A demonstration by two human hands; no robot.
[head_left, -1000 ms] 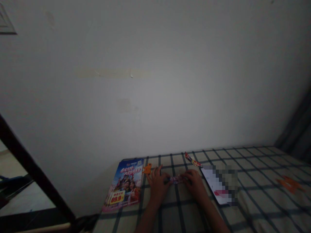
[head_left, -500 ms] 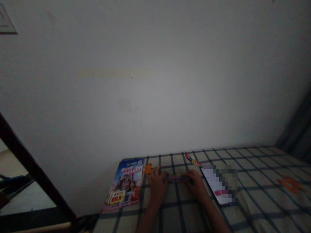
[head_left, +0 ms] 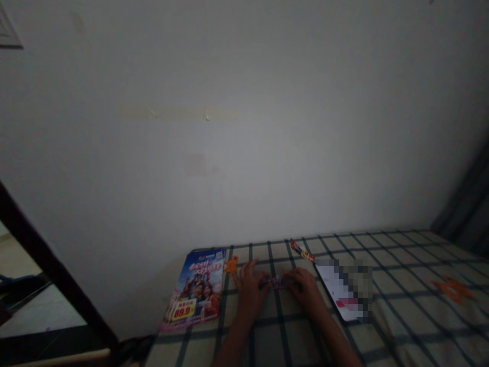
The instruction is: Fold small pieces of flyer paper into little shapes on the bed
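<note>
Both my hands rest on a checked sheet (head_left: 397, 306) near the wall. My left hand (head_left: 249, 289) and my right hand (head_left: 305, 289) each pinch one end of a small purple folded strip of paper (head_left: 275, 282) that lies flat between them. A small orange paper piece (head_left: 231, 266) sits just beyond my left hand. A rolled red and white paper strip (head_left: 303, 252) lies past my right hand.
A colourful printed flyer (head_left: 196, 290) lies left of my hands. A white sheet with red marks (head_left: 338, 295) lies to the right. Another orange paper piece (head_left: 451, 289) sits far right. A dark bed post (head_left: 57, 275) slants at the left; the wall stands close ahead.
My hands have stayed at the strip, with only small finger shifts along it. The strip remains flat on the sheet.
</note>
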